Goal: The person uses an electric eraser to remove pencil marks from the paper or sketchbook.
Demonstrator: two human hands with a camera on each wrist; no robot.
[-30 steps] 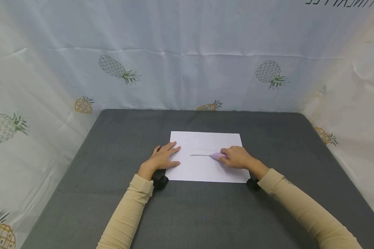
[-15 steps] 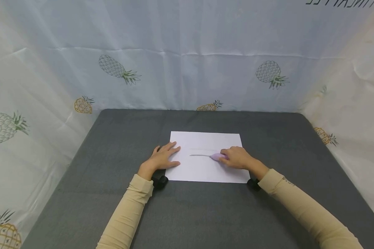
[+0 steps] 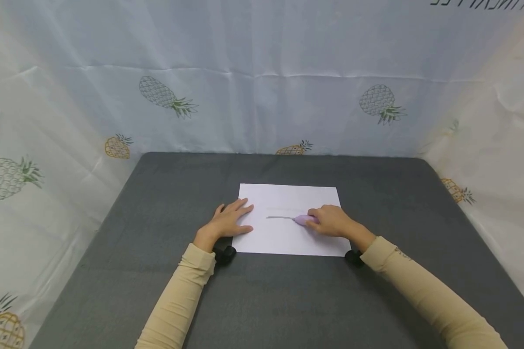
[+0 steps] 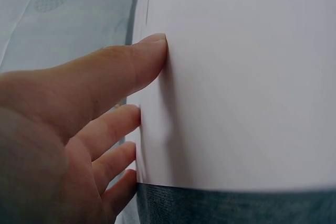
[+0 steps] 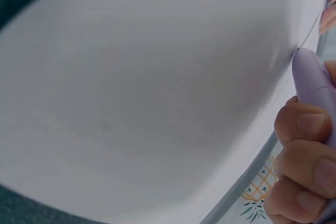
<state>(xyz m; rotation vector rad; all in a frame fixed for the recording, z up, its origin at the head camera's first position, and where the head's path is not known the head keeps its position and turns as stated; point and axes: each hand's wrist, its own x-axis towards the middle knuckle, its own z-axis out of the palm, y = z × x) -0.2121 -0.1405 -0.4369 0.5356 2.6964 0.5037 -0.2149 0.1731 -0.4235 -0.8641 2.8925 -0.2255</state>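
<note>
lilac tool (image 3: pixel 303 219) lying crosswise, thin tip pointing left

Long beige sleeves (image 3: pixel 179 295) cover both arms to the wrists; a small black device (image 3: pixel 224 254) sits under each wrist

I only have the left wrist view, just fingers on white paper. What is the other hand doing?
Observer: The right hand grips a lilac tool lying on the paper.
Operator: Is there anything at the tool's tip?
Observer: A thin grey line runs from its tip toward the left hand.
Operator: What is the paper on?
Observer: A dark grey table, with pineapple-print sheets hung round it.
</note>
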